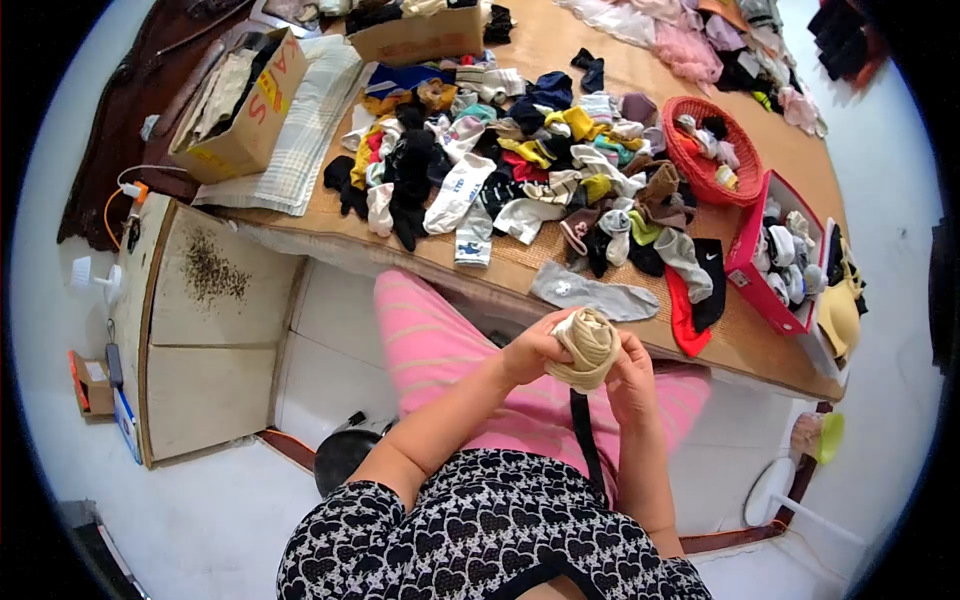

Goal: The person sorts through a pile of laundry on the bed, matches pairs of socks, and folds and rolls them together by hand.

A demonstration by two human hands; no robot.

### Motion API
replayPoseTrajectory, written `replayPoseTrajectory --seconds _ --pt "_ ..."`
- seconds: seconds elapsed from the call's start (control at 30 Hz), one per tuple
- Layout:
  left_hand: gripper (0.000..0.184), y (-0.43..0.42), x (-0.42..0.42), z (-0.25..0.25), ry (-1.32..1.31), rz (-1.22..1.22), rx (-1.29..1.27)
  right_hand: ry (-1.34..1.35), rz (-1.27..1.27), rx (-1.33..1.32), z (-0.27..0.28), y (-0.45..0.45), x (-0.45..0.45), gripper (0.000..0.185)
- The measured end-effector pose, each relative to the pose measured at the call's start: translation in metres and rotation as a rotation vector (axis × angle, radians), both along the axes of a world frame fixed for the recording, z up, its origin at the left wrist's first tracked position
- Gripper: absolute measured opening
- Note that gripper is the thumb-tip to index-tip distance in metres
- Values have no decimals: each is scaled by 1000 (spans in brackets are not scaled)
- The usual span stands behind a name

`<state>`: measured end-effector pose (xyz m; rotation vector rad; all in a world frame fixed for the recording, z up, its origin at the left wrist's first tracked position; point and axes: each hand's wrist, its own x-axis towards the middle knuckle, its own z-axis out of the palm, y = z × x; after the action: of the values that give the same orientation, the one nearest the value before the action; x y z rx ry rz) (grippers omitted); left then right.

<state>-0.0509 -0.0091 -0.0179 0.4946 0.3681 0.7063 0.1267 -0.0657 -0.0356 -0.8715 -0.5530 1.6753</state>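
A beige rolled-up bundle of cloth (584,350) is held above my lap, just in front of the table edge. My left hand (538,348) grips it from the left, with the fingers closed on its side. On the right side, my right hand (632,372) is wrapped against the same bundle. A grey sock (594,291) lies flat on the table just beyond my hands. Past it spreads a large heap of mixed socks (520,160). A red sock (686,318) and a black sock (709,283) hang near the front edge.
A red basket (675,120) and a pink box (745,262) of rolled socks stand at the right. Cardboard boxes (262,125) (420,36) stand at the left and back of the table (620,45). Pink clothes (685,50) lie at the back right.
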Motion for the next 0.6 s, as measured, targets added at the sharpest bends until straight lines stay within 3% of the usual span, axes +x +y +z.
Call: replayPoseTrajectory --seconds 0.2,0.33,0.43,0.6 --pt "70 -3 5 0 -54 -63 -20 165 7 -147 6 2 -6 23" --pt "70 -4 1 0 -5 -37 -67 83 -30 -71 3 1 -4 21" --pt "66 -4 3 3 -142 -28 -69 104 -47 2 5 4 0 14" --pt "66 -4 5 -8 -134 -67 -60 75 -4 -30 19 3 -1 30"
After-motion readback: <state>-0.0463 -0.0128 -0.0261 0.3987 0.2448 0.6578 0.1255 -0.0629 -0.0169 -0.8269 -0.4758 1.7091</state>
